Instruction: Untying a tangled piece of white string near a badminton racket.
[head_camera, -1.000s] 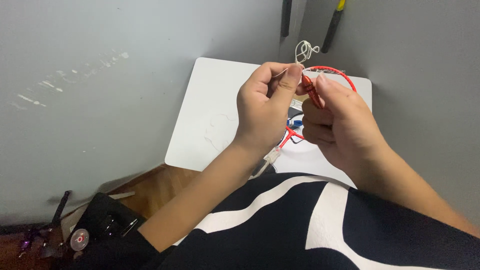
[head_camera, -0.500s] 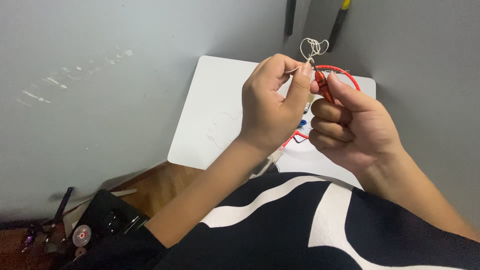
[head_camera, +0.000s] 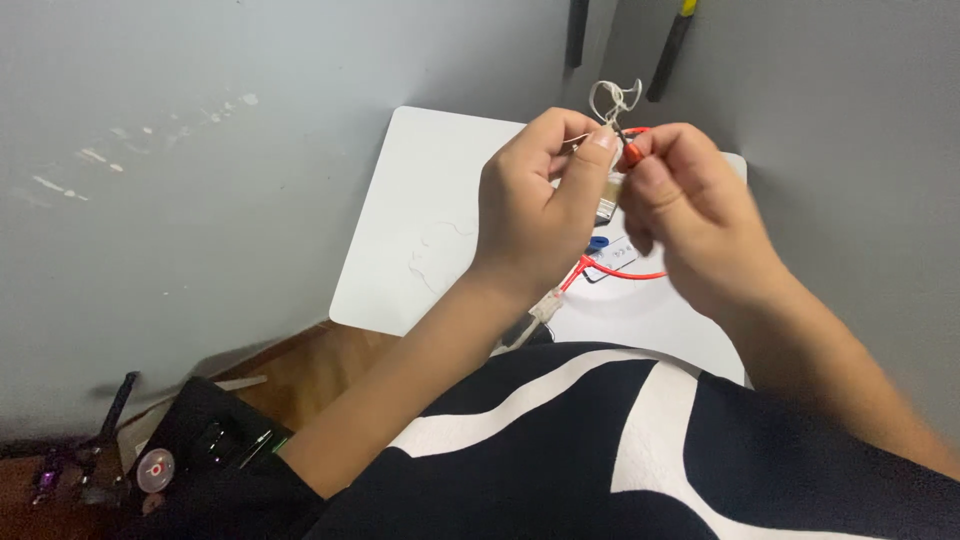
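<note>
Hands meet above the far edge of the white board (head_camera: 420, 210), close to the wall corner. Left hand (head_camera: 535, 205) pinches the thin white wire (head_camera: 612, 98), whose loose loops rise above the fingertips; right hand (head_camera: 690, 215) is closed on the red wire (head_camera: 630, 272) at its end. Both wire ends touch between the fingertips, so the joining appears under way and not finished. Red wire hangs down to a small white connector (head_camera: 547, 305), left untouched.

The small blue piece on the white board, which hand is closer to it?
Left. The left hand hangs just above and left of the blue piece; the right hand sits a little farther, to its right.
</note>
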